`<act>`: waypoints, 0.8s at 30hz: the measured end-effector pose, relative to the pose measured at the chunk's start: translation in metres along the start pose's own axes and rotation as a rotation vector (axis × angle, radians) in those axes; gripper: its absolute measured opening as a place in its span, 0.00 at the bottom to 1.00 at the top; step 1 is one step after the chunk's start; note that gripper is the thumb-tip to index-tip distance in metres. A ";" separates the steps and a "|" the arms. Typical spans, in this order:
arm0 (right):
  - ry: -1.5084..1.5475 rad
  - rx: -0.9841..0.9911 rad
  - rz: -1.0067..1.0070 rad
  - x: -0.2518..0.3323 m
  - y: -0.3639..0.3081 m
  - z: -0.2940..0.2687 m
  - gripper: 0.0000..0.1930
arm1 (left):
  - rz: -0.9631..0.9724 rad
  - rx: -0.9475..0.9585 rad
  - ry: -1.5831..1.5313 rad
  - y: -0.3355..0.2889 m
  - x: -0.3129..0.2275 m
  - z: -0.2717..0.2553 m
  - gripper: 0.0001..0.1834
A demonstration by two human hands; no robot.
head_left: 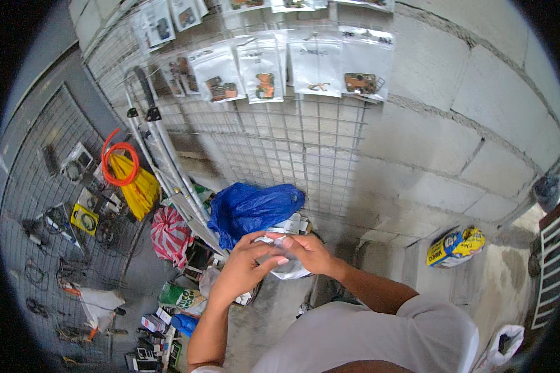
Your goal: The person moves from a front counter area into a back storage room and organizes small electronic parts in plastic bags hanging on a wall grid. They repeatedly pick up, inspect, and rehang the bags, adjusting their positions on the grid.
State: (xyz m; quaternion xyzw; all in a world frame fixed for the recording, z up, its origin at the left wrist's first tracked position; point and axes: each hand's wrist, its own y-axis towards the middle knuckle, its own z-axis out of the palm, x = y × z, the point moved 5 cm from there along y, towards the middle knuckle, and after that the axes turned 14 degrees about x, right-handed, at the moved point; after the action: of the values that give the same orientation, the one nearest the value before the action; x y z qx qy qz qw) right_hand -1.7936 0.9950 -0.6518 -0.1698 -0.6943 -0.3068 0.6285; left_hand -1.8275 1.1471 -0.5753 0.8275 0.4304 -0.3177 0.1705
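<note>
In front of my chest, both hands hold a small whitish, see-through plastic bag. My left hand is closed on its left side, with the thumb pointing in toward the middle. On the other side my right hand pinches the bag's upper edge, thumb and fingers pressed together. The bag hangs below the fingers; its contents, if any, cannot be made out. Just beyond my hands lies a crumpled blue plastic bag, beside some white boxes.
Clear packets with small parts hang on a wire grid against the block wall. Aluminium poles lean at the left, near a red-and-white striped bag. A yellow-and-blue sack sits on the floor at right.
</note>
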 end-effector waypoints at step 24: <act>-0.261 -0.114 -0.009 0.053 0.031 -0.030 0.15 | 0.160 -0.728 0.018 -0.010 -0.048 -0.066 0.10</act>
State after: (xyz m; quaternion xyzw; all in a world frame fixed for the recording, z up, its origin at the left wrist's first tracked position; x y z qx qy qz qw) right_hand -1.7593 0.9907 -0.5925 -0.2404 -0.7523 -0.3240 0.5208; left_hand -1.8313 1.1605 -0.4945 0.7467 0.4505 -0.1221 0.4739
